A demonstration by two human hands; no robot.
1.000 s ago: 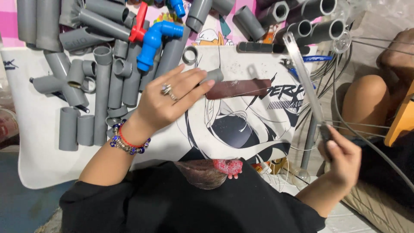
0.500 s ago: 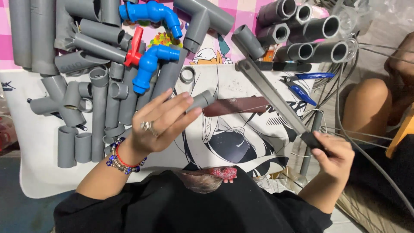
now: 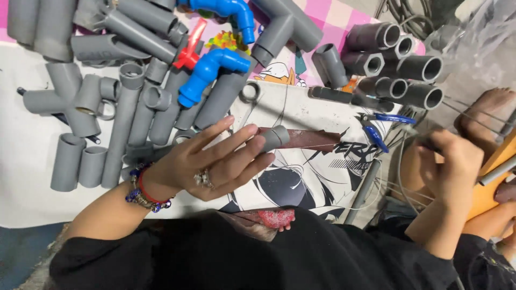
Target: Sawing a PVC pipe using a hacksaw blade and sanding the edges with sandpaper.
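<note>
My left hand (image 3: 215, 164), with a ring and a beaded bracelet, pinches a short grey pipe piece (image 3: 276, 137) at its fingertips. The piece rests against a brown strip of sandpaper (image 3: 317, 140) lying on the printed white cloth (image 3: 301, 113). My right hand (image 3: 451, 161) is curled into a fist at the right, above thin wires. A dark handle (image 3: 424, 143) sticks out of it, and the rest of that tool is hidden.
Many grey pipes and fittings (image 3: 129, 107) lie at the left and top, with blue elbow fittings (image 3: 207, 72) and a red valve handle (image 3: 188, 53). Stacked pipe ends (image 3: 408, 70) sit top right. Blue-handled pliers (image 3: 376, 131) lie beside the cloth. Another person's foot (image 3: 492, 107) is at right.
My right hand has moved up and right, taking the long grey bar off the cloth. My left hand has kept the pipe piece on the sandpaper and shifted slightly.
</note>
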